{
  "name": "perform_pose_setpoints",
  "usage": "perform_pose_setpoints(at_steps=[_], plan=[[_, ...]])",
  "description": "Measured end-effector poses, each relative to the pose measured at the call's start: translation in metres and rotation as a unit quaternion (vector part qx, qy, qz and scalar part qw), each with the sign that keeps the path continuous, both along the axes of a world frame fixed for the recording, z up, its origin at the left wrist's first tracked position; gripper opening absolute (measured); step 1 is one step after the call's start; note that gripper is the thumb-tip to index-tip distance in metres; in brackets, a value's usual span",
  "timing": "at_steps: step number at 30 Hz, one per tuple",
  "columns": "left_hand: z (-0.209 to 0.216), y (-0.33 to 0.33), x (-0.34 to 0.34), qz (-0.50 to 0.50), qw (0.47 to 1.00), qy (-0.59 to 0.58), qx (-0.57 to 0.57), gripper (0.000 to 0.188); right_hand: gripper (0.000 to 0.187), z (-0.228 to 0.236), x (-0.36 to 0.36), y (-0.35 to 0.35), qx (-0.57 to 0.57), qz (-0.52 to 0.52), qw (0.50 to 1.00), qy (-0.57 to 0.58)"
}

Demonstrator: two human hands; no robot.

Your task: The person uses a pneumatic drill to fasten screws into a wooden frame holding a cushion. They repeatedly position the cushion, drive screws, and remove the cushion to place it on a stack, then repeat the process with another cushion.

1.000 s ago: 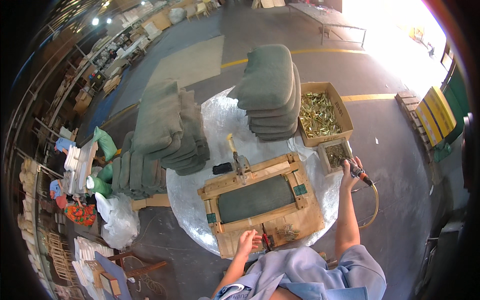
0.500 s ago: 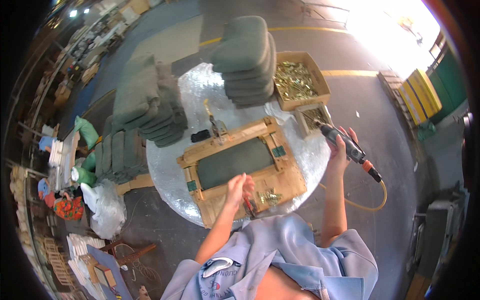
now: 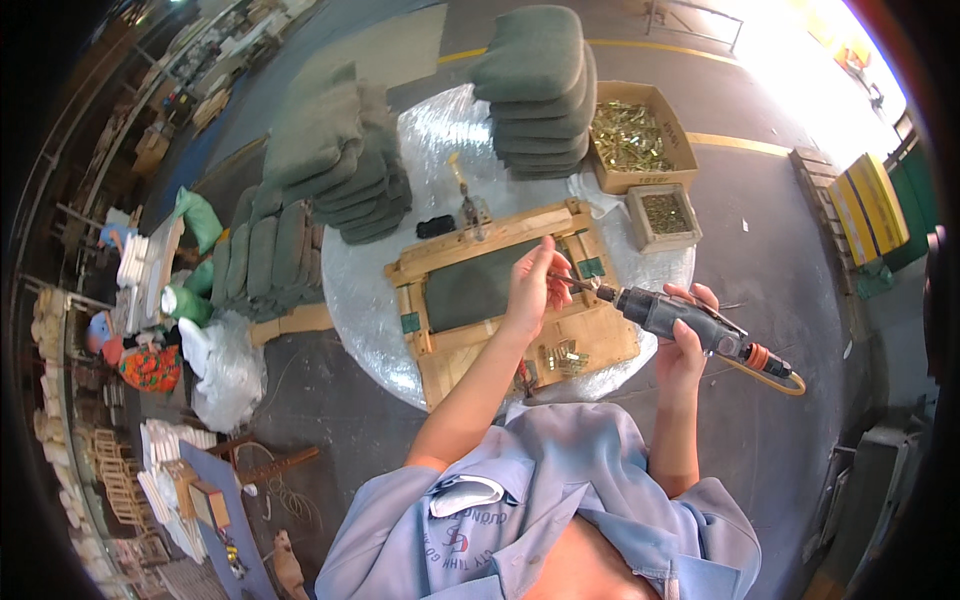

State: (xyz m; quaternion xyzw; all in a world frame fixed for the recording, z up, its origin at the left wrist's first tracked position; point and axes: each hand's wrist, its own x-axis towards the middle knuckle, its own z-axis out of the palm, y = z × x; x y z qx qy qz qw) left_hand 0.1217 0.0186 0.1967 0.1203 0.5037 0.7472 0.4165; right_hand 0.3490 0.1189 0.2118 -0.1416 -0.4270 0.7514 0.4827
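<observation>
In my right hand (image 3: 685, 335) is a black air screwdriver (image 3: 670, 315) with an orange ring and a hose at its rear; it lies level, its bit pointing left. My left hand (image 3: 538, 288) is closed at the bit's tip, over the wooden frame; whatever small piece it pinches cannot be made out. Below both hands, a wooden jig (image 3: 480, 368) surrounds a dark grey-green padded panel (image 3: 475, 288). Small brass-coloured metal parts (image 3: 565, 357) lie on its near board, beside a red-handled tool (image 3: 524, 378). At its far edge stands a toggle clamp (image 3: 474, 212) with a yellow handle.
A round table (image 3: 365, 330) wrapped in shiny film carries the jig. Stacks of grey-green cushions (image 3: 530, 60) stand behind and left (image 3: 315, 140). At the far right sit a cardboard box (image 3: 680, 150) of brass-coloured hardware and a smaller wooden box (image 3: 665, 217). A yellow hose (image 3: 775, 378) trails from the screwdriver.
The screwdriver has swung in from the small box toward the middle, in my right hand. My left hand has risen from the jig's near board to meet its bit. The view has shifted.
</observation>
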Motion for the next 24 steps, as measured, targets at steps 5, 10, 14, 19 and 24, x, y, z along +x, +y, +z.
perform_pose_setpoints(at_steps=[5, 10, 14, 19, 24], plan=[[-0.043, -0.028, -0.001, 0.052, 0.995, 0.034, -0.08, 0.052, 0.07, -0.015, -0.003, -0.023, -0.006, 0.039, 0.997, -0.059], [-0.085, -0.059, -0.014, 0.14, 0.98, -0.041, -0.133, 0.05, 0.072, -0.031, -0.005, -0.035, -0.037, 0.058, 0.993, -0.096], [-0.104, -0.09, -0.023, 0.154, 0.97, -0.155, -0.109, 0.047, 0.072, -0.039, -0.004, -0.038, -0.051, 0.058, 0.992, -0.104], [-0.092, -0.098, -0.023, 0.096, 0.965, -0.242, 0.039, 0.066, 0.071, -0.032, -0.009, -0.036, -0.03, 0.053, 0.991, -0.12], [-0.077, -0.097, -0.018, 0.06, 0.971, -0.223, 0.063, 0.074, 0.07, -0.022, -0.019, -0.036, -0.012, 0.072, 0.991, -0.114]])
